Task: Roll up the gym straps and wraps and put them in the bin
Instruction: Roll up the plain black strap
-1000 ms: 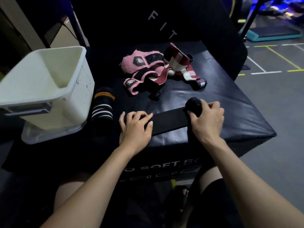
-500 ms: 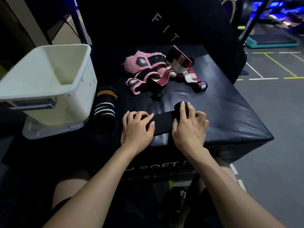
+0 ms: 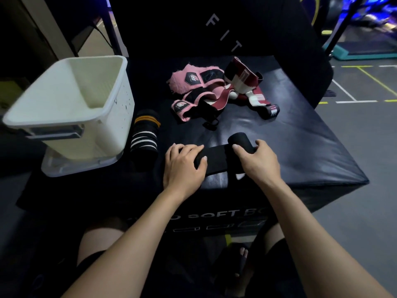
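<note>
My right hand (image 3: 258, 162) curls round the rolled end of the black wrap (image 3: 217, 157) while my left hand (image 3: 184, 166) presses its flat tail between them; soft, limp cloth, I judge, best gripped on the roll.

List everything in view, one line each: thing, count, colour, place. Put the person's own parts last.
bin: 1, white, far left on the box, standing on a clear lid
clear lid: 1, translucent, under the bin
striped rolled wrap: 1, black with orange and white stripes, right of the bin
pink wraps: a tangled pile, count unclear, pink and black, far centre of the box
maroon wraps: tangled, count unclear, maroon and white, right of the pink ones
black wrap: 1, black, partly rolled, near edge
soft box: 1, black, under everything
left hand: 1, pressing the wrap's flat end
right hand: 1, fingers curled on the roll
</note>
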